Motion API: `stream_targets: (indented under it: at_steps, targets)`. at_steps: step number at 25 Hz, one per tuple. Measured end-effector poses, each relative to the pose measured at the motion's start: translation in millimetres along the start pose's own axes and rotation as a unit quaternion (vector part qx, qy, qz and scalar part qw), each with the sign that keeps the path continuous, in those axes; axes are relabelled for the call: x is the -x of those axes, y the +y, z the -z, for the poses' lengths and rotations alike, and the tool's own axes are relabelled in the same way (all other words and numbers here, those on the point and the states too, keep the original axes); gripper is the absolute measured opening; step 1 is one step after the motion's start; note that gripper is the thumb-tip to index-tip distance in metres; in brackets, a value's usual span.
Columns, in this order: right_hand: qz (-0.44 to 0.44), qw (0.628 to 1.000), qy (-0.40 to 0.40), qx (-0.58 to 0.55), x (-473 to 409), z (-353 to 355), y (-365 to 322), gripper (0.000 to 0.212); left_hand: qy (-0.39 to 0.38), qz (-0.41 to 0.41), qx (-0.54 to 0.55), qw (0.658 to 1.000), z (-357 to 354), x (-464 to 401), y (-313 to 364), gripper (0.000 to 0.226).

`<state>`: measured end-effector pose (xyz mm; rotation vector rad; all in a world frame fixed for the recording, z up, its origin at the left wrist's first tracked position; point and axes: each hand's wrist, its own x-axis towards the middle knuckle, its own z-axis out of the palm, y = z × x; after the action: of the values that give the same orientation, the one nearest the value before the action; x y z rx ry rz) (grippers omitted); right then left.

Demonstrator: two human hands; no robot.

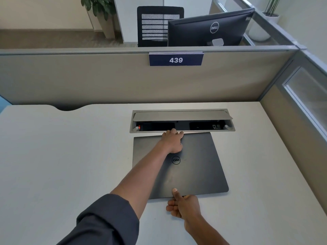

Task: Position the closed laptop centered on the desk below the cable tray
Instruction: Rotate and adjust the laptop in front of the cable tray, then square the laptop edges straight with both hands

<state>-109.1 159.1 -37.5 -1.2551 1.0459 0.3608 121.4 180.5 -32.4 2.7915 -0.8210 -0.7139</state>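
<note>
Closed laptop [191,167] flat on the worktop [62,156], lid up, far edge just beside the near rim of the cable tray [182,129], whose flap stands open. Long axis roughly side to side, parallel to the tray, though skewed a little: far-left corner lined up with the tray's left end, near-right corner swung out to the right.

Left hand [172,141] stretched across the lid to the far edge, fingers [174,132] curled over that edge at about its middle, gripping it. Right hand [184,206] at the near edge, thumb pressed down on the lid, remaining fingers tucked at or under the rim; whether truly under cannot be told. Both hands thus closed on the laptop, one at each long edge, pinching it front to back.

Laptop directly between the two hands, so the right hand nearer the body and better placed to steer; left hand at full reach, mostly a pivot.

Judged nearly done: laptop already below the tray and close to centred on it. Likely remainder a small twist to square the near edge with the tray, perhaps a slight shift left. Risk: nudging the far edge onto the tray rim.
</note>
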Motion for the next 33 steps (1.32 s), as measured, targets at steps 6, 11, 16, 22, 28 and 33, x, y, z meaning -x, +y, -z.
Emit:
stream_targets:
  at_steps: [6,11,16,22,28,33]
  targets:
    - [-0.022,0.999,-0.014,0.032,1.8,6.3,-4.9,0.042,0.048,-0.027,-0.016,0.998,-23.2,19.8,-5.3,0.071]
    - [-0.013,0.997,-0.024,0.067,5.6,14.1,-7.0,0.039,0.051,-0.029,-0.001,0.998,-49.5,59.6,-18.8,0.070]
    - [0.095,0.951,0.048,0.292,11.6,28.8,1.7,0.031,0.127,-0.006,-0.012,0.992,-89.8,121.3,-25.0,0.065]
    - [0.306,0.872,0.149,0.352,14.5,63.2,3.5,0.006,0.173,0.022,0.009,0.985,-130.3,183.2,-16.4,0.072]
    - [0.309,0.854,0.254,0.333,-13.2,128.8,-9.0,0.054,0.285,0.160,0.240,0.914,-150.5,236.1,-39.6,0.093]
    - [0.356,0.848,0.190,0.344,-17.1,146.5,6.9,0.061,0.283,0.186,0.280,0.898,-150.3,242.1,-51.5,0.075]
